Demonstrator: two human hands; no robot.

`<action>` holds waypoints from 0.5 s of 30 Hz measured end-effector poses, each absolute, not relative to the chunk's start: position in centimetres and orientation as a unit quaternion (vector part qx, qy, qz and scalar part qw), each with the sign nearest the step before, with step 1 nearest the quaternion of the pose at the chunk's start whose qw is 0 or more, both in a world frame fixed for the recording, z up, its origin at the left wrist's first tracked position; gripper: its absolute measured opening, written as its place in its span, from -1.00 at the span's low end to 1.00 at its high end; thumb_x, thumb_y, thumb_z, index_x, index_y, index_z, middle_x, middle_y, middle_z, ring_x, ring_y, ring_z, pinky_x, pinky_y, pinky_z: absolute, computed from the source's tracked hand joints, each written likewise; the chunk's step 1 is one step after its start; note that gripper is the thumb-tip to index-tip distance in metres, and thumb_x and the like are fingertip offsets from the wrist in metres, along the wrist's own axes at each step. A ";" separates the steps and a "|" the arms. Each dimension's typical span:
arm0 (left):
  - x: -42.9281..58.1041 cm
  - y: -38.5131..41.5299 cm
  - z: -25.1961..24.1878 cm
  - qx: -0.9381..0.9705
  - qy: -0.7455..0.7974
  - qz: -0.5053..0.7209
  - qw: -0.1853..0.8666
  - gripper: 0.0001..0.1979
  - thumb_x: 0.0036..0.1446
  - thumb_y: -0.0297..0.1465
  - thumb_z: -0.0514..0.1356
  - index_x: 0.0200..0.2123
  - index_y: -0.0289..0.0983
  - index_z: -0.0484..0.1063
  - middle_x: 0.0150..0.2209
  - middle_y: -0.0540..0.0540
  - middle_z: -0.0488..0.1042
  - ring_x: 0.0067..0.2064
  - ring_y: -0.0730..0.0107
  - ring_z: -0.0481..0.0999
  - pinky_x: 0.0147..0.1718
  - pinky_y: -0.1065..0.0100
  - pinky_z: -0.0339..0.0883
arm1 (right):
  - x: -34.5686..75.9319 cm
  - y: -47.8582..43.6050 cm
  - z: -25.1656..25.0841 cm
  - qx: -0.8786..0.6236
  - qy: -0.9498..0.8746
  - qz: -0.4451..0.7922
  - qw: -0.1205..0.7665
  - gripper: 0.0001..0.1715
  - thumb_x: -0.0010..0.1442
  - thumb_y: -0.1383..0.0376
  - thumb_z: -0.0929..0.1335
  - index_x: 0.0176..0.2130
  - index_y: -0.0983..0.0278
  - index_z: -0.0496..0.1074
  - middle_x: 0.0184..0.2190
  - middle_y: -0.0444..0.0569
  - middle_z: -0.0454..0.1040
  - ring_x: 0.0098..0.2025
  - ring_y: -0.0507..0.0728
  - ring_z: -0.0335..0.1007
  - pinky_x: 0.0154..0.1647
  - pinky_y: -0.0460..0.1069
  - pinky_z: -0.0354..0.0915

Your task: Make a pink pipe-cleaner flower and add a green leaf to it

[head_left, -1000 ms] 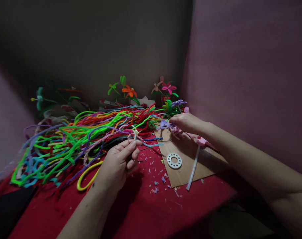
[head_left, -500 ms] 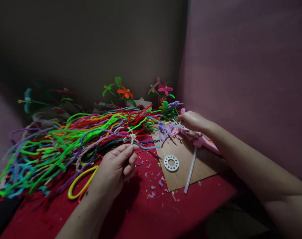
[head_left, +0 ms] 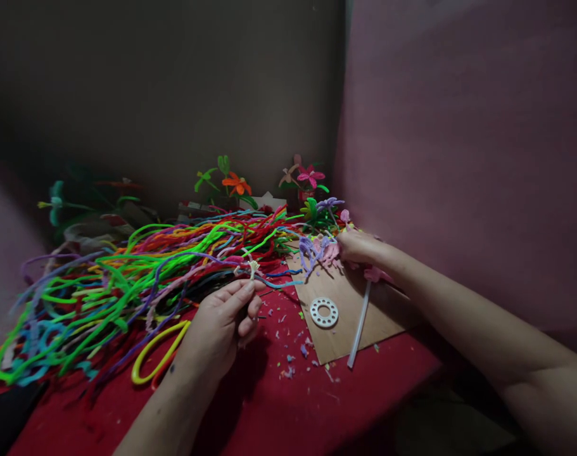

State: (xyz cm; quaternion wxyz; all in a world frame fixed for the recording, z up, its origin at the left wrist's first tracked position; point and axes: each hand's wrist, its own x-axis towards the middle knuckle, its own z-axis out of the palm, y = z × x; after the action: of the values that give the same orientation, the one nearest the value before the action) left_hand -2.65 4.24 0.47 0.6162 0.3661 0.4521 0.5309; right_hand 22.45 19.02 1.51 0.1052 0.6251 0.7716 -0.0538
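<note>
My left hand (head_left: 228,310) pinches a small cream tuft (head_left: 253,268), like a bundle of short fuzzy stems, upright between thumb and forefinger. To the right, my right hand (head_left: 359,246) reaches to the far part of a brown board (head_left: 345,342), with its fingers curled down and their tips mostly hidden. It is beside looped purple fuzzy-stem pieces (head_left: 310,252) and pink fuzzy-stem pieces (head_left: 332,253). Whatever its fingertips hold, if anything, I cannot make out. A pink object (head_left: 374,275) lies partly hidden under my right forearm.
A large heap of coloured pipe cleaners (head_left: 140,272) covers the left of the red tabletop (head_left: 288,418). On the board lie a white ring with holes (head_left: 324,313) and a translucent stick (head_left: 359,326). Scraps are scattered about. Fuzzy flowers, one orange (head_left: 237,183), stand behind.
My right hand has shifted slightly down and is closer to the purple and pink pieces. The left hand keeps its pinch on the cream tuft. The whole view has moved a little.
</note>
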 end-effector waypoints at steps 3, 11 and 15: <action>-2.6 4.2 0.5 0.369 0.448 0.532 0.617 -0.83 0.02 -0.34 0.21 -0.34 -0.33 0.40 -0.65 0.10 0.25 -0.73 0.72 0.03 -0.79 0.61 -0.08 | 22.2 19.1 0.9 0.632 0.766 -0.064 0.097 -0.85 -0.12 0.42 0.34 -0.52 0.40 0.55 -0.53 0.13 0.51 -0.48 0.11 0.42 -0.47 -0.11 0.22; -2.5 4.0 0.9 0.363 0.445 0.537 0.618 -0.85 0.00 -0.37 0.21 -0.35 -0.33 0.38 -0.65 0.10 0.27 -0.74 0.71 0.05 -0.82 0.61 -0.04 | 22.3 19.3 2.4 0.680 0.732 -0.035 0.021 -0.72 -0.19 0.44 0.37 -0.36 0.45 0.53 -0.38 0.24 0.51 -0.35 0.21 0.45 -0.46 -0.07 0.22; -2.4 4.0 1.0 0.361 0.446 0.541 0.615 -0.85 0.00 -0.38 0.19 -0.34 -0.32 0.36 -0.61 0.03 0.36 -0.74 0.65 0.11 -0.83 0.58 0.00 | 22.9 19.8 4.1 0.682 0.729 -0.039 -0.046 -0.75 -0.15 0.41 0.36 -0.37 0.43 0.51 -0.42 0.20 0.50 -0.34 0.22 0.44 -0.46 -0.06 0.24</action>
State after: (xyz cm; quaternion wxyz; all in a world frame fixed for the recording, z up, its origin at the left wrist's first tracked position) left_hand -2.44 4.04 0.96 0.6146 0.3606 0.4463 0.5413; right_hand 22.93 19.76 4.15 -0.0463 0.6822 0.7286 -0.0389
